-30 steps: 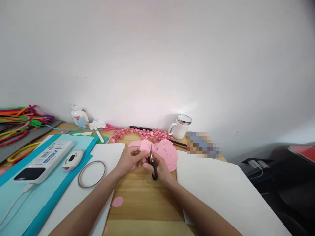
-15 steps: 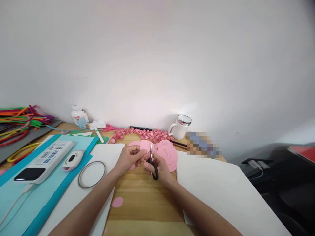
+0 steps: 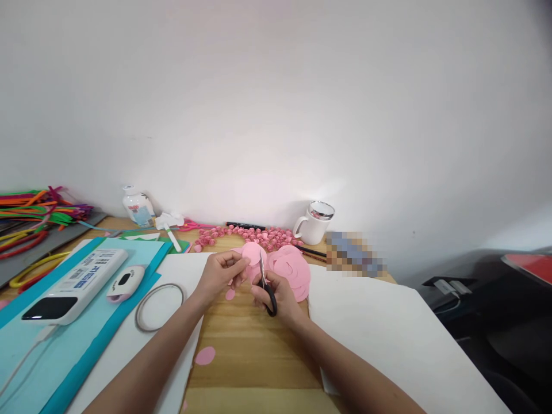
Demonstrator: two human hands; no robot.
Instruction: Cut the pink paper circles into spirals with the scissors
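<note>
My left hand (image 3: 222, 274) pinches a small pink paper circle (image 3: 252, 253) and holds it up over the wooden table (image 3: 254, 356). My right hand (image 3: 278, 296) grips black-handled scissors (image 3: 265, 283), whose blades point up into the edge of that circle. Just behind the hands lies a pile of cut pink paper circles (image 3: 290, 267). A row of small rolled pink paper roses (image 3: 245, 236) runs along the wall behind them.
White sheets (image 3: 388, 333) lie right and left of the hands, blue paper (image 3: 52, 351) at far left with a white power bank (image 3: 75, 284), a small white device (image 3: 125, 282) and a wire ring (image 3: 158, 299). A white mug (image 3: 314, 225), glue bottle (image 3: 137, 206) and coloured pipe cleaners (image 3: 34, 210) stand behind.
The pink circle has been turned a little in my left hand and the scissors have shifted slightly left along its edge. A small pink scrap now lies below my left hand.
</note>
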